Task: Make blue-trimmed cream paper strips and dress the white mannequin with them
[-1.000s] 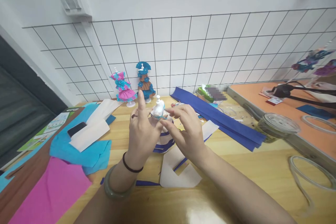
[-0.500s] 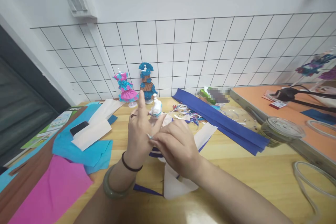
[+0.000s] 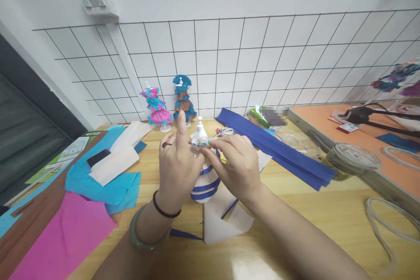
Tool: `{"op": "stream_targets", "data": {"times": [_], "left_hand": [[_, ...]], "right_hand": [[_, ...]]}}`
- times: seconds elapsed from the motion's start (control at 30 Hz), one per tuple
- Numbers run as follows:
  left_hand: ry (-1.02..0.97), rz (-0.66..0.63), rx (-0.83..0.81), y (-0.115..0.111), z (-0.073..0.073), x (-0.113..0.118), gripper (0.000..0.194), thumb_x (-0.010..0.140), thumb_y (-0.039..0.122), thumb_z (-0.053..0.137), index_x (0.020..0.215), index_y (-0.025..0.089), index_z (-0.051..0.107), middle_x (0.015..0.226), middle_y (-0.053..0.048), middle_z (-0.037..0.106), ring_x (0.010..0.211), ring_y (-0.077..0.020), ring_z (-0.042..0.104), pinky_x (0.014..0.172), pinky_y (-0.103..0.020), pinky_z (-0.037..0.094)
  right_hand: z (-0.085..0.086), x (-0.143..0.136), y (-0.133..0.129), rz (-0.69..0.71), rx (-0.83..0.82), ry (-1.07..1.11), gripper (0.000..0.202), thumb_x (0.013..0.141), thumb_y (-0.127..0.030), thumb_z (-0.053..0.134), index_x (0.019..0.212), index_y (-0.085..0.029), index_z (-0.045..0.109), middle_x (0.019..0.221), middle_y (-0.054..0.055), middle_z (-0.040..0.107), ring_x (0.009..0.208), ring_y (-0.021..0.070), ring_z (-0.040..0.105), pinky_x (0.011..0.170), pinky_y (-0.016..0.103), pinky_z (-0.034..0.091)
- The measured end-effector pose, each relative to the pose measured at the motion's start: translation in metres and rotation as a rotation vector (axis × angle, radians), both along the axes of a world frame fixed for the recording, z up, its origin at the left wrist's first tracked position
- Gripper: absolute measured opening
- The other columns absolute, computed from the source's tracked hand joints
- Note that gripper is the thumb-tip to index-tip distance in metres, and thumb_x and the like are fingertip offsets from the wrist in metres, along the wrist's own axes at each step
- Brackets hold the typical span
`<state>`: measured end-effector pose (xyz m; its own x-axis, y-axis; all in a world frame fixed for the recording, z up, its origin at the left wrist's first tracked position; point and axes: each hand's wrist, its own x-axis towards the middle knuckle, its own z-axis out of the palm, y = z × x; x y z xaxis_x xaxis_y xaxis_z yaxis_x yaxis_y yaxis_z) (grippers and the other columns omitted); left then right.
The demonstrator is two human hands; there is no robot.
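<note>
The left hand (image 3: 177, 168) and right hand (image 3: 241, 166) pinch the waist of the striped dress figure (image 3: 206, 183), upright over the tabletop (image 3: 288, 218); seemingly light and crushable, it suits gentle waist holds.

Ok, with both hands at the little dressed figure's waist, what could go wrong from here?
The small white figure in a blue-striped white skirt might tip, with the left hand and right hand both at its waist. The cut cream paper sheet lies close by and could get dragged.
</note>
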<state>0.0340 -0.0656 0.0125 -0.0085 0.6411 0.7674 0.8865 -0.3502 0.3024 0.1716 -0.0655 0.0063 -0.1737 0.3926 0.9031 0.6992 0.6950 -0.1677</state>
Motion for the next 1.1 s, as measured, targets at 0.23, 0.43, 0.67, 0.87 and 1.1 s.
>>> {"op": "stream_targets", "data": {"times": [0.23, 0.43, 0.67, 0.87, 1.1], "left_hand": [[0.134, 0.053, 0.106, -0.003, 0.002, 0.001, 0.076, 0.075, 0.027, 0.056, 0.142, 0.012, 0.023, 0.080, -0.005, 0.063, 0.084, -0.0220, 0.056, 0.092, -0.038, 0.034], [0.160, 0.077, 0.067, -0.006, 0.000, 0.002, 0.078, 0.077, 0.038, 0.058, 0.143, 0.014, 0.022, 0.085, -0.008, 0.064, 0.094, -0.0255, 0.054, 0.093, -0.040, 0.030], [-0.040, -0.014, -0.055, -0.003, 0.008, 0.002, 0.084, 0.073, 0.040, 0.066, 0.142, 0.019, 0.022, 0.089, -0.007, 0.067, 0.091, -0.0254, 0.059, 0.087, -0.041, 0.040], [-0.407, -0.256, -0.299, -0.002, 0.013, -0.003, 0.086, 0.074, 0.039, 0.066, 0.143, 0.026, 0.016, 0.095, -0.005, 0.068, 0.089, -0.0203, 0.064, 0.077, -0.033, 0.051], [-0.613, -0.539, -0.437, -0.001, 0.013, -0.005, 0.085, 0.078, 0.030, 0.063, 0.144, 0.026, 0.010, 0.114, -0.009, 0.062, 0.097, -0.0170, 0.062, 0.079, -0.026, 0.053]], "right_hand": [[-0.001, -0.002, -0.003, -0.074, 0.063, -0.115, 0.008, 0.084, -0.016, 0.054, 0.078, -0.017, 0.060, 0.069, 0.003, 0.063, 0.070, 0.0153, 0.057, 0.063, 0.032, 0.033], [0.002, 0.003, -0.001, -0.118, 0.093, -0.126, 0.012, 0.083, -0.015, 0.053, 0.072, -0.018, 0.057, 0.066, 0.003, 0.062, 0.065, 0.0155, 0.053, 0.061, 0.032, 0.033], [0.011, 0.024, 0.011, -0.021, -0.034, 0.038, 0.011, 0.086, -0.017, 0.050, 0.084, -0.018, 0.061, 0.078, 0.005, 0.065, 0.074, 0.0169, 0.057, 0.068, 0.033, 0.040], [0.009, 0.015, 0.009, 0.214, -0.140, 0.036, 0.017, 0.088, -0.017, 0.047, 0.099, -0.019, 0.061, 0.090, 0.007, 0.065, 0.085, 0.0173, 0.058, 0.076, 0.035, 0.045], [0.010, 0.014, 0.004, 0.262, -0.110, 0.141, 0.011, 0.085, -0.017, 0.054, 0.092, -0.019, 0.062, 0.084, 0.004, 0.066, 0.081, 0.0151, 0.058, 0.074, 0.033, 0.044]]}}
